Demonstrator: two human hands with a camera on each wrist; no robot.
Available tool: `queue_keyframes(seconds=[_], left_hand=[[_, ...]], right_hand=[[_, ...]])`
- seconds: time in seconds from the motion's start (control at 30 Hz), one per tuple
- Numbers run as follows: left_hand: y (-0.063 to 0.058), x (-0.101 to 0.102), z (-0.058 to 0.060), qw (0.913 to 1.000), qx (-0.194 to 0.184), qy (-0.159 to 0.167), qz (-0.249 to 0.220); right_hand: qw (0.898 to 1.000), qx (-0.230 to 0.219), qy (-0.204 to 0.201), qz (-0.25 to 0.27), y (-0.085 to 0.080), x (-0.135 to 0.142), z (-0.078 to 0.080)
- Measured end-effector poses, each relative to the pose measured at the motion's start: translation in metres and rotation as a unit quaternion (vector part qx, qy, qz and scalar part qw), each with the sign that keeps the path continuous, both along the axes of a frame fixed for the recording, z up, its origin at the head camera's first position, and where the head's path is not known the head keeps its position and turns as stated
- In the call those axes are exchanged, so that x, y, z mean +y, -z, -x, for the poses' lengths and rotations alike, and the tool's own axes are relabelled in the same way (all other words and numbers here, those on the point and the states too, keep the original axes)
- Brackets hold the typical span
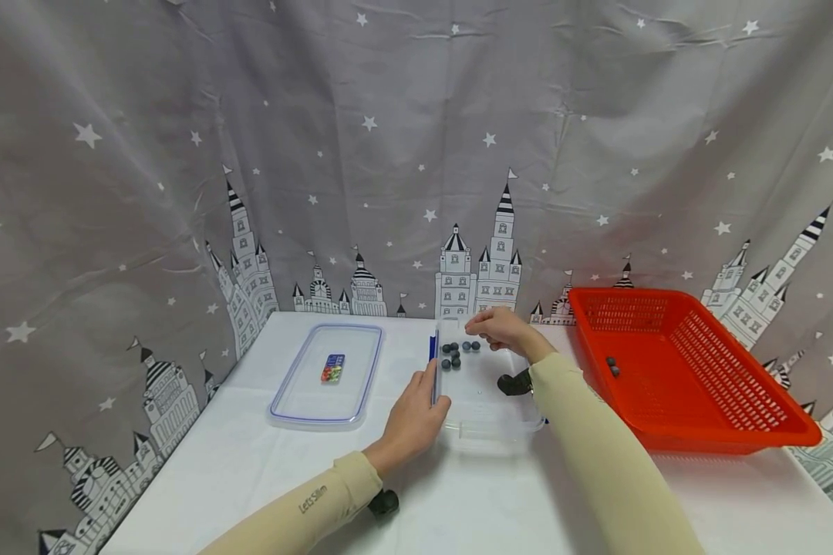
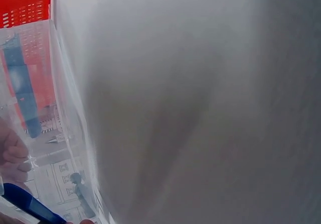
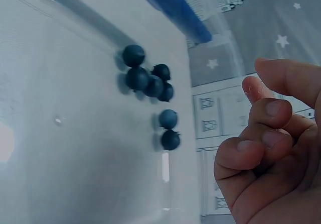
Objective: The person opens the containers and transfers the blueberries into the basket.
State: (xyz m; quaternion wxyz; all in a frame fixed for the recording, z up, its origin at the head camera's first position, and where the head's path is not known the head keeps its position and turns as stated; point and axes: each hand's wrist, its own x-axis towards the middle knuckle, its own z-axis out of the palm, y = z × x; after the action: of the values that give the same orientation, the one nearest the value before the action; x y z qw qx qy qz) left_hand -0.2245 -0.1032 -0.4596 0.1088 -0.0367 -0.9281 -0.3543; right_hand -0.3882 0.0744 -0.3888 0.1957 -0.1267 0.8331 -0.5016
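Observation:
My left hand (image 1: pixel 413 416) grips the left side of a clear plastic box (image 1: pixel 486 401), fingers and thumb at its blue latch flap (image 1: pixel 433 348). In the left wrist view that blue flap (image 2: pixel 32 206) shows at the lower left, the hand mostly out of frame. Several blueberries (image 3: pixel 137 78) lie in small clusters on the box floor, toward its far end. Over that far end hovers my right hand (image 1: pixel 503 330). Its fingers are loosely bent, the thumb is apart from them, and the right wrist view shows nothing held.
To the right stands a red plastic basket (image 1: pixel 673 432) with two blueberries (image 1: pixel 612 366) near its left side. A clear lid (image 1: pixel 298 401) with a blue seal and a printed label (image 1: pixel 332 368) lies on the left. Behind the white table hangs a grey curtain (image 1: pixel 403 92).

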Motion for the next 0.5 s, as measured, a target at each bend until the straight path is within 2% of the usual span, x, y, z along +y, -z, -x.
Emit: queue_keyframes(seconds=[0.23, 0.5], left_hand=[[0.0, -0.001, -0.001, 0.9998, 0.019, -0.003, 0.0], [-0.001, -0.001, -0.004, 0.9998, 0.013, -0.002, -0.014]], right_hand=[[1.0, -0.014, 0.013, 0.003, 0.016, -0.007, -0.001], [0.999, -0.017, 0.038, -0.01, 0.028, -0.014, -0.005]])
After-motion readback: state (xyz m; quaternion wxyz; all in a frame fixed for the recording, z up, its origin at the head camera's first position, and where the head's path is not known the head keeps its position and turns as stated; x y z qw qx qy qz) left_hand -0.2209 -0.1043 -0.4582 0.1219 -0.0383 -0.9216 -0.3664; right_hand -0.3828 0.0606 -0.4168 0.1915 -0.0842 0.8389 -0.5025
